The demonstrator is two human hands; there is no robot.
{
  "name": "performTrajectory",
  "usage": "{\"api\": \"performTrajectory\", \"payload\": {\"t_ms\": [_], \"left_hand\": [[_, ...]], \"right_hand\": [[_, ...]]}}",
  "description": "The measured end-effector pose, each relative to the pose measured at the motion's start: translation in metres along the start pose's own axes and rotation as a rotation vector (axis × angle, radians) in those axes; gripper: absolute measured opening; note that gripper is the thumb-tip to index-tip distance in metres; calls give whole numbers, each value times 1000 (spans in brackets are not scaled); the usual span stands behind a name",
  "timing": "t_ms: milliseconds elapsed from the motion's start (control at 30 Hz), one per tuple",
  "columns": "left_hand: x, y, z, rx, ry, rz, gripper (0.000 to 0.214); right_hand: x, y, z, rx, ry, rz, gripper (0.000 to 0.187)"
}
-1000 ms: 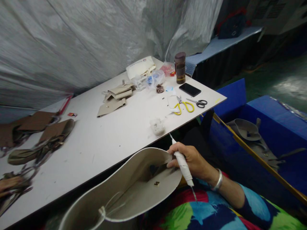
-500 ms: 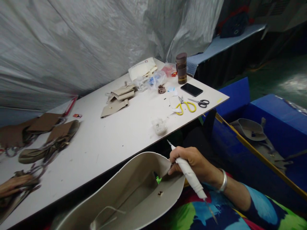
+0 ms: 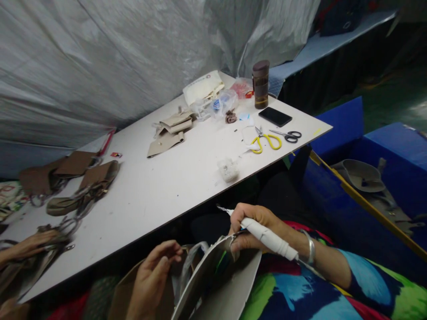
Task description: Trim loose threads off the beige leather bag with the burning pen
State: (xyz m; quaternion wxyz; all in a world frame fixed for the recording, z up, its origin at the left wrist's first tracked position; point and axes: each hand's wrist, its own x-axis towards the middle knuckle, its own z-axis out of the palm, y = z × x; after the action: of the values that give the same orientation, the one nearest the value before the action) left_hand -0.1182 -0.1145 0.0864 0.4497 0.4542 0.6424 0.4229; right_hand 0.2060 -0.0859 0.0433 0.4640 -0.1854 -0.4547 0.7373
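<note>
My right hand (image 3: 255, 226) is closed round a white-wrapped pointed tool (image 3: 267, 235) and also pinches the top edge of a beige bag panel (image 3: 220, 280) held over my lap. My left hand (image 3: 151, 278) rests with curled fingers on the bag's other side, near a clear plastic strip (image 3: 191, 262); whether it grips anything is unclear. The tool lies nearly level, its thin tip pointing left toward the table edge. A silver bangle (image 3: 311, 246) is on my right wrist.
A white table (image 3: 160, 191) carries yellow scissors (image 3: 265, 142), black scissors (image 3: 288, 134), a phone (image 3: 275, 116), a brown bottle (image 3: 260, 84), beige pieces (image 3: 170, 133) and brown bags (image 3: 76, 186) at left. Another person's hand (image 3: 30, 246) shows at far left. A blue bin (image 3: 376, 178) stands right.
The bag has been turned and folded up on edge. My left hand has come into view on it. The tool has swung from pointing down to nearly level.
</note>
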Motion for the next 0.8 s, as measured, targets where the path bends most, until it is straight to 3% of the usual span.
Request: {"api": "performTrajectory", "payload": {"t_ms": [67, 133, 267, 333, 433, 567, 667, 800], "left_hand": [[8, 12, 15, -107, -104, 52, 48], [20, 27, 40, -133, -295, 66, 51], [40, 48, 93, -115, -649, -26, 73], [45, 52, 110, -63, -739, -86, 77], [49, 54, 122, -10, -783, -121, 66], [58, 58, 130, 80, -788, -133, 50], [66, 52, 136, 146, -736, -188, 48], [75, 37, 146, 50, -637, -266, 41]], "right_hand": [[1, 0, 1, -34, 8, -19, 40], [3, 0, 0, -84, 35, -42, 39], [7, -1, -5, -277, 151, -58, 33], [8, -1, -8, -412, 260, -59, 28], [11, -1, -11, -560, 365, -50, 21], [18, 1, -16, -668, 402, -53, 15], [25, 5, -20, -707, 434, -69, 16], [32, 14, -25, -718, 445, -71, 12]]}}
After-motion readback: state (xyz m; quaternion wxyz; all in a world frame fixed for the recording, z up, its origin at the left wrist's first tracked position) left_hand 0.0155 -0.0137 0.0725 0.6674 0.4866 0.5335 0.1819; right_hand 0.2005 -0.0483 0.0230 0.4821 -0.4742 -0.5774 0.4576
